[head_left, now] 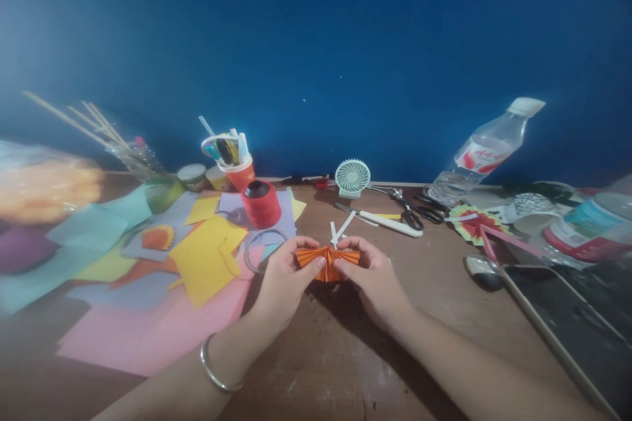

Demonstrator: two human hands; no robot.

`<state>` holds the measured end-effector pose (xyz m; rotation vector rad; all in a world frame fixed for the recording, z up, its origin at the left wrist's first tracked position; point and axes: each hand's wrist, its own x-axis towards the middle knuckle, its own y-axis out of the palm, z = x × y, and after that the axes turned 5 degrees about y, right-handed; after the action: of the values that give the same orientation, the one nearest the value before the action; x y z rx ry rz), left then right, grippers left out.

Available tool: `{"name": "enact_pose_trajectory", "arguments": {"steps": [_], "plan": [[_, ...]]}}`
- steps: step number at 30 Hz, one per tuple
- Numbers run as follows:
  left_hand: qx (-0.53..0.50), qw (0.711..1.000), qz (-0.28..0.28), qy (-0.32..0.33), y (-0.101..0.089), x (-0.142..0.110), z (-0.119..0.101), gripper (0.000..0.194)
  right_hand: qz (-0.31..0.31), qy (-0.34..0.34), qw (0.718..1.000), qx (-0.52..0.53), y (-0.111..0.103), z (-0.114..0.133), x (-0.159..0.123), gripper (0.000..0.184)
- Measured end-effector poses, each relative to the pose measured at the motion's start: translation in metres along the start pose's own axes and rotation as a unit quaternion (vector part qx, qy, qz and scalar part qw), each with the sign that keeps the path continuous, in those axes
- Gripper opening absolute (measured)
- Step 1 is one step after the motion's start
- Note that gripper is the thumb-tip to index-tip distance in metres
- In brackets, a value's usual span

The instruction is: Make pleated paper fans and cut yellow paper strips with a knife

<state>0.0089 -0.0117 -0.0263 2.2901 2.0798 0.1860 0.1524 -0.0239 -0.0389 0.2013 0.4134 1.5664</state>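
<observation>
Between my two hands an orange pleated paper fan (326,263) is spread out in a half-round above the wooden table. My left hand (291,276) pinches its left side, thumb in front and fingers behind. On the right side, my right hand (372,276) grips it the same way. The folds gather at the top middle of the fan. Just behind it lie thin white paper strips (342,230), partly hidden by the fan and fingers.
Coloured paper sheets (207,256) cover the left, with a red thread spool (261,204) and a cup of pens (237,168) behind. A small fan (352,177), a white-handled cutter (392,223) and scissors (409,210) lie ahead. Plastic bottle (481,151) and tablet-like dark panel (567,335) stand right.
</observation>
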Motion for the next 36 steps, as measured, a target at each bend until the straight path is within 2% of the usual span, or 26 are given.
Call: {"name": "enact_pose_trajectory", "arguments": {"steps": [5, 10, 17, 24, 26, 31, 36], "plan": [[-0.047, 0.998, -0.032, -0.022, 0.0009, 0.002, 0.0005, 0.024, -0.049, -0.059, 0.989, -0.126, -0.0019, 0.0048, -0.0037, 0.021], [-0.05, 0.998, -0.042, -0.024, 0.0019, 0.0013, -0.0012, 0.025, -0.056, -0.066, 0.974, -0.208, -0.0012, 0.0067, -0.0057, 0.01], [-0.023, 0.998, -0.05, -0.016, 0.0032, -0.001, -0.0001, 0.023, -0.03, -0.055, 0.971, -0.232, 0.0035, 0.0077, -0.008, 0.008], [-0.052, 0.996, -0.055, -0.041, 0.0037, -0.0031, -0.0029, 0.025, -0.007, -0.118, 0.96, -0.254, 0.0029, 0.0085, -0.0068, 0.01], [-0.062, 0.995, -0.055, -0.049, 0.0035, -0.0025, -0.0033, 0.025, -0.005, -0.1, 0.963, -0.25, 0.0034, 0.0082, -0.0068, 0.011], [-0.098, 0.991, -0.063, -0.066, 0.0045, -0.0022, -0.0037, 0.027, -0.051, -0.027, 0.974, -0.219, 0.0049, 0.007, -0.0079, 0.008], [-0.114, 0.988, -0.066, -0.074, 0.0076, -0.0047, -0.0068, 0.029, -0.021, -0.054, 0.973, -0.223, 0.0047, 0.0069, -0.0069, 0.006]]}}
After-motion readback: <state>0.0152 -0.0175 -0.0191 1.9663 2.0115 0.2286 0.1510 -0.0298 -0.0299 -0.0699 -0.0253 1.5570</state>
